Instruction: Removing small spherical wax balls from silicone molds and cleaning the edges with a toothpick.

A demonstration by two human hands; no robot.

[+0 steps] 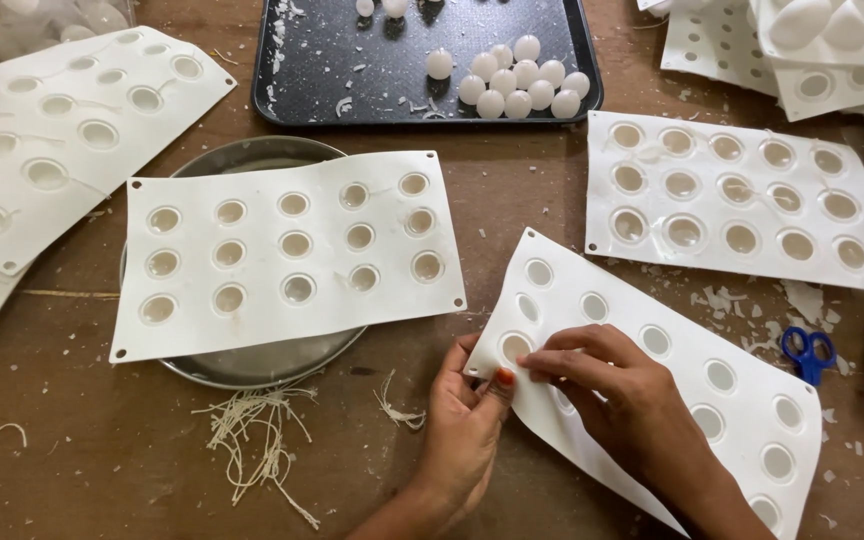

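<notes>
Tabletop [92, 450]: brown, worn, strewn with white flakes and a tangle of pale trimmed strands [257, 445] near the front edge.

Black tray [292, 70]: at the far edge, flecked with white scraps, carrying a cluster of white balls [522, 82] toward its right side.

Round metal plate [252, 365]: left of centre, mostly covered by a white mould sheet [287, 250] with three rows of round cavities lying flat across it.

Further mould sheets: one at far left [62, 130], one right of centre [737, 200], a stack at the top right corner [812, 50].

Held mould sheet [672, 385]: white, lying slantwise at lower right, its near-left corner lifted off the tabletop.

Left hand [467, 430]: fingers closed on that lifted corner, thumb beside a cavity.

Right hand [622, 395]: resting on top of the same sheet, fingers pinched at the cavity by the corner, touching the left thumb.

Blue scissors [807, 350]: small, lying just beside the held sheet's right edge.
</notes>
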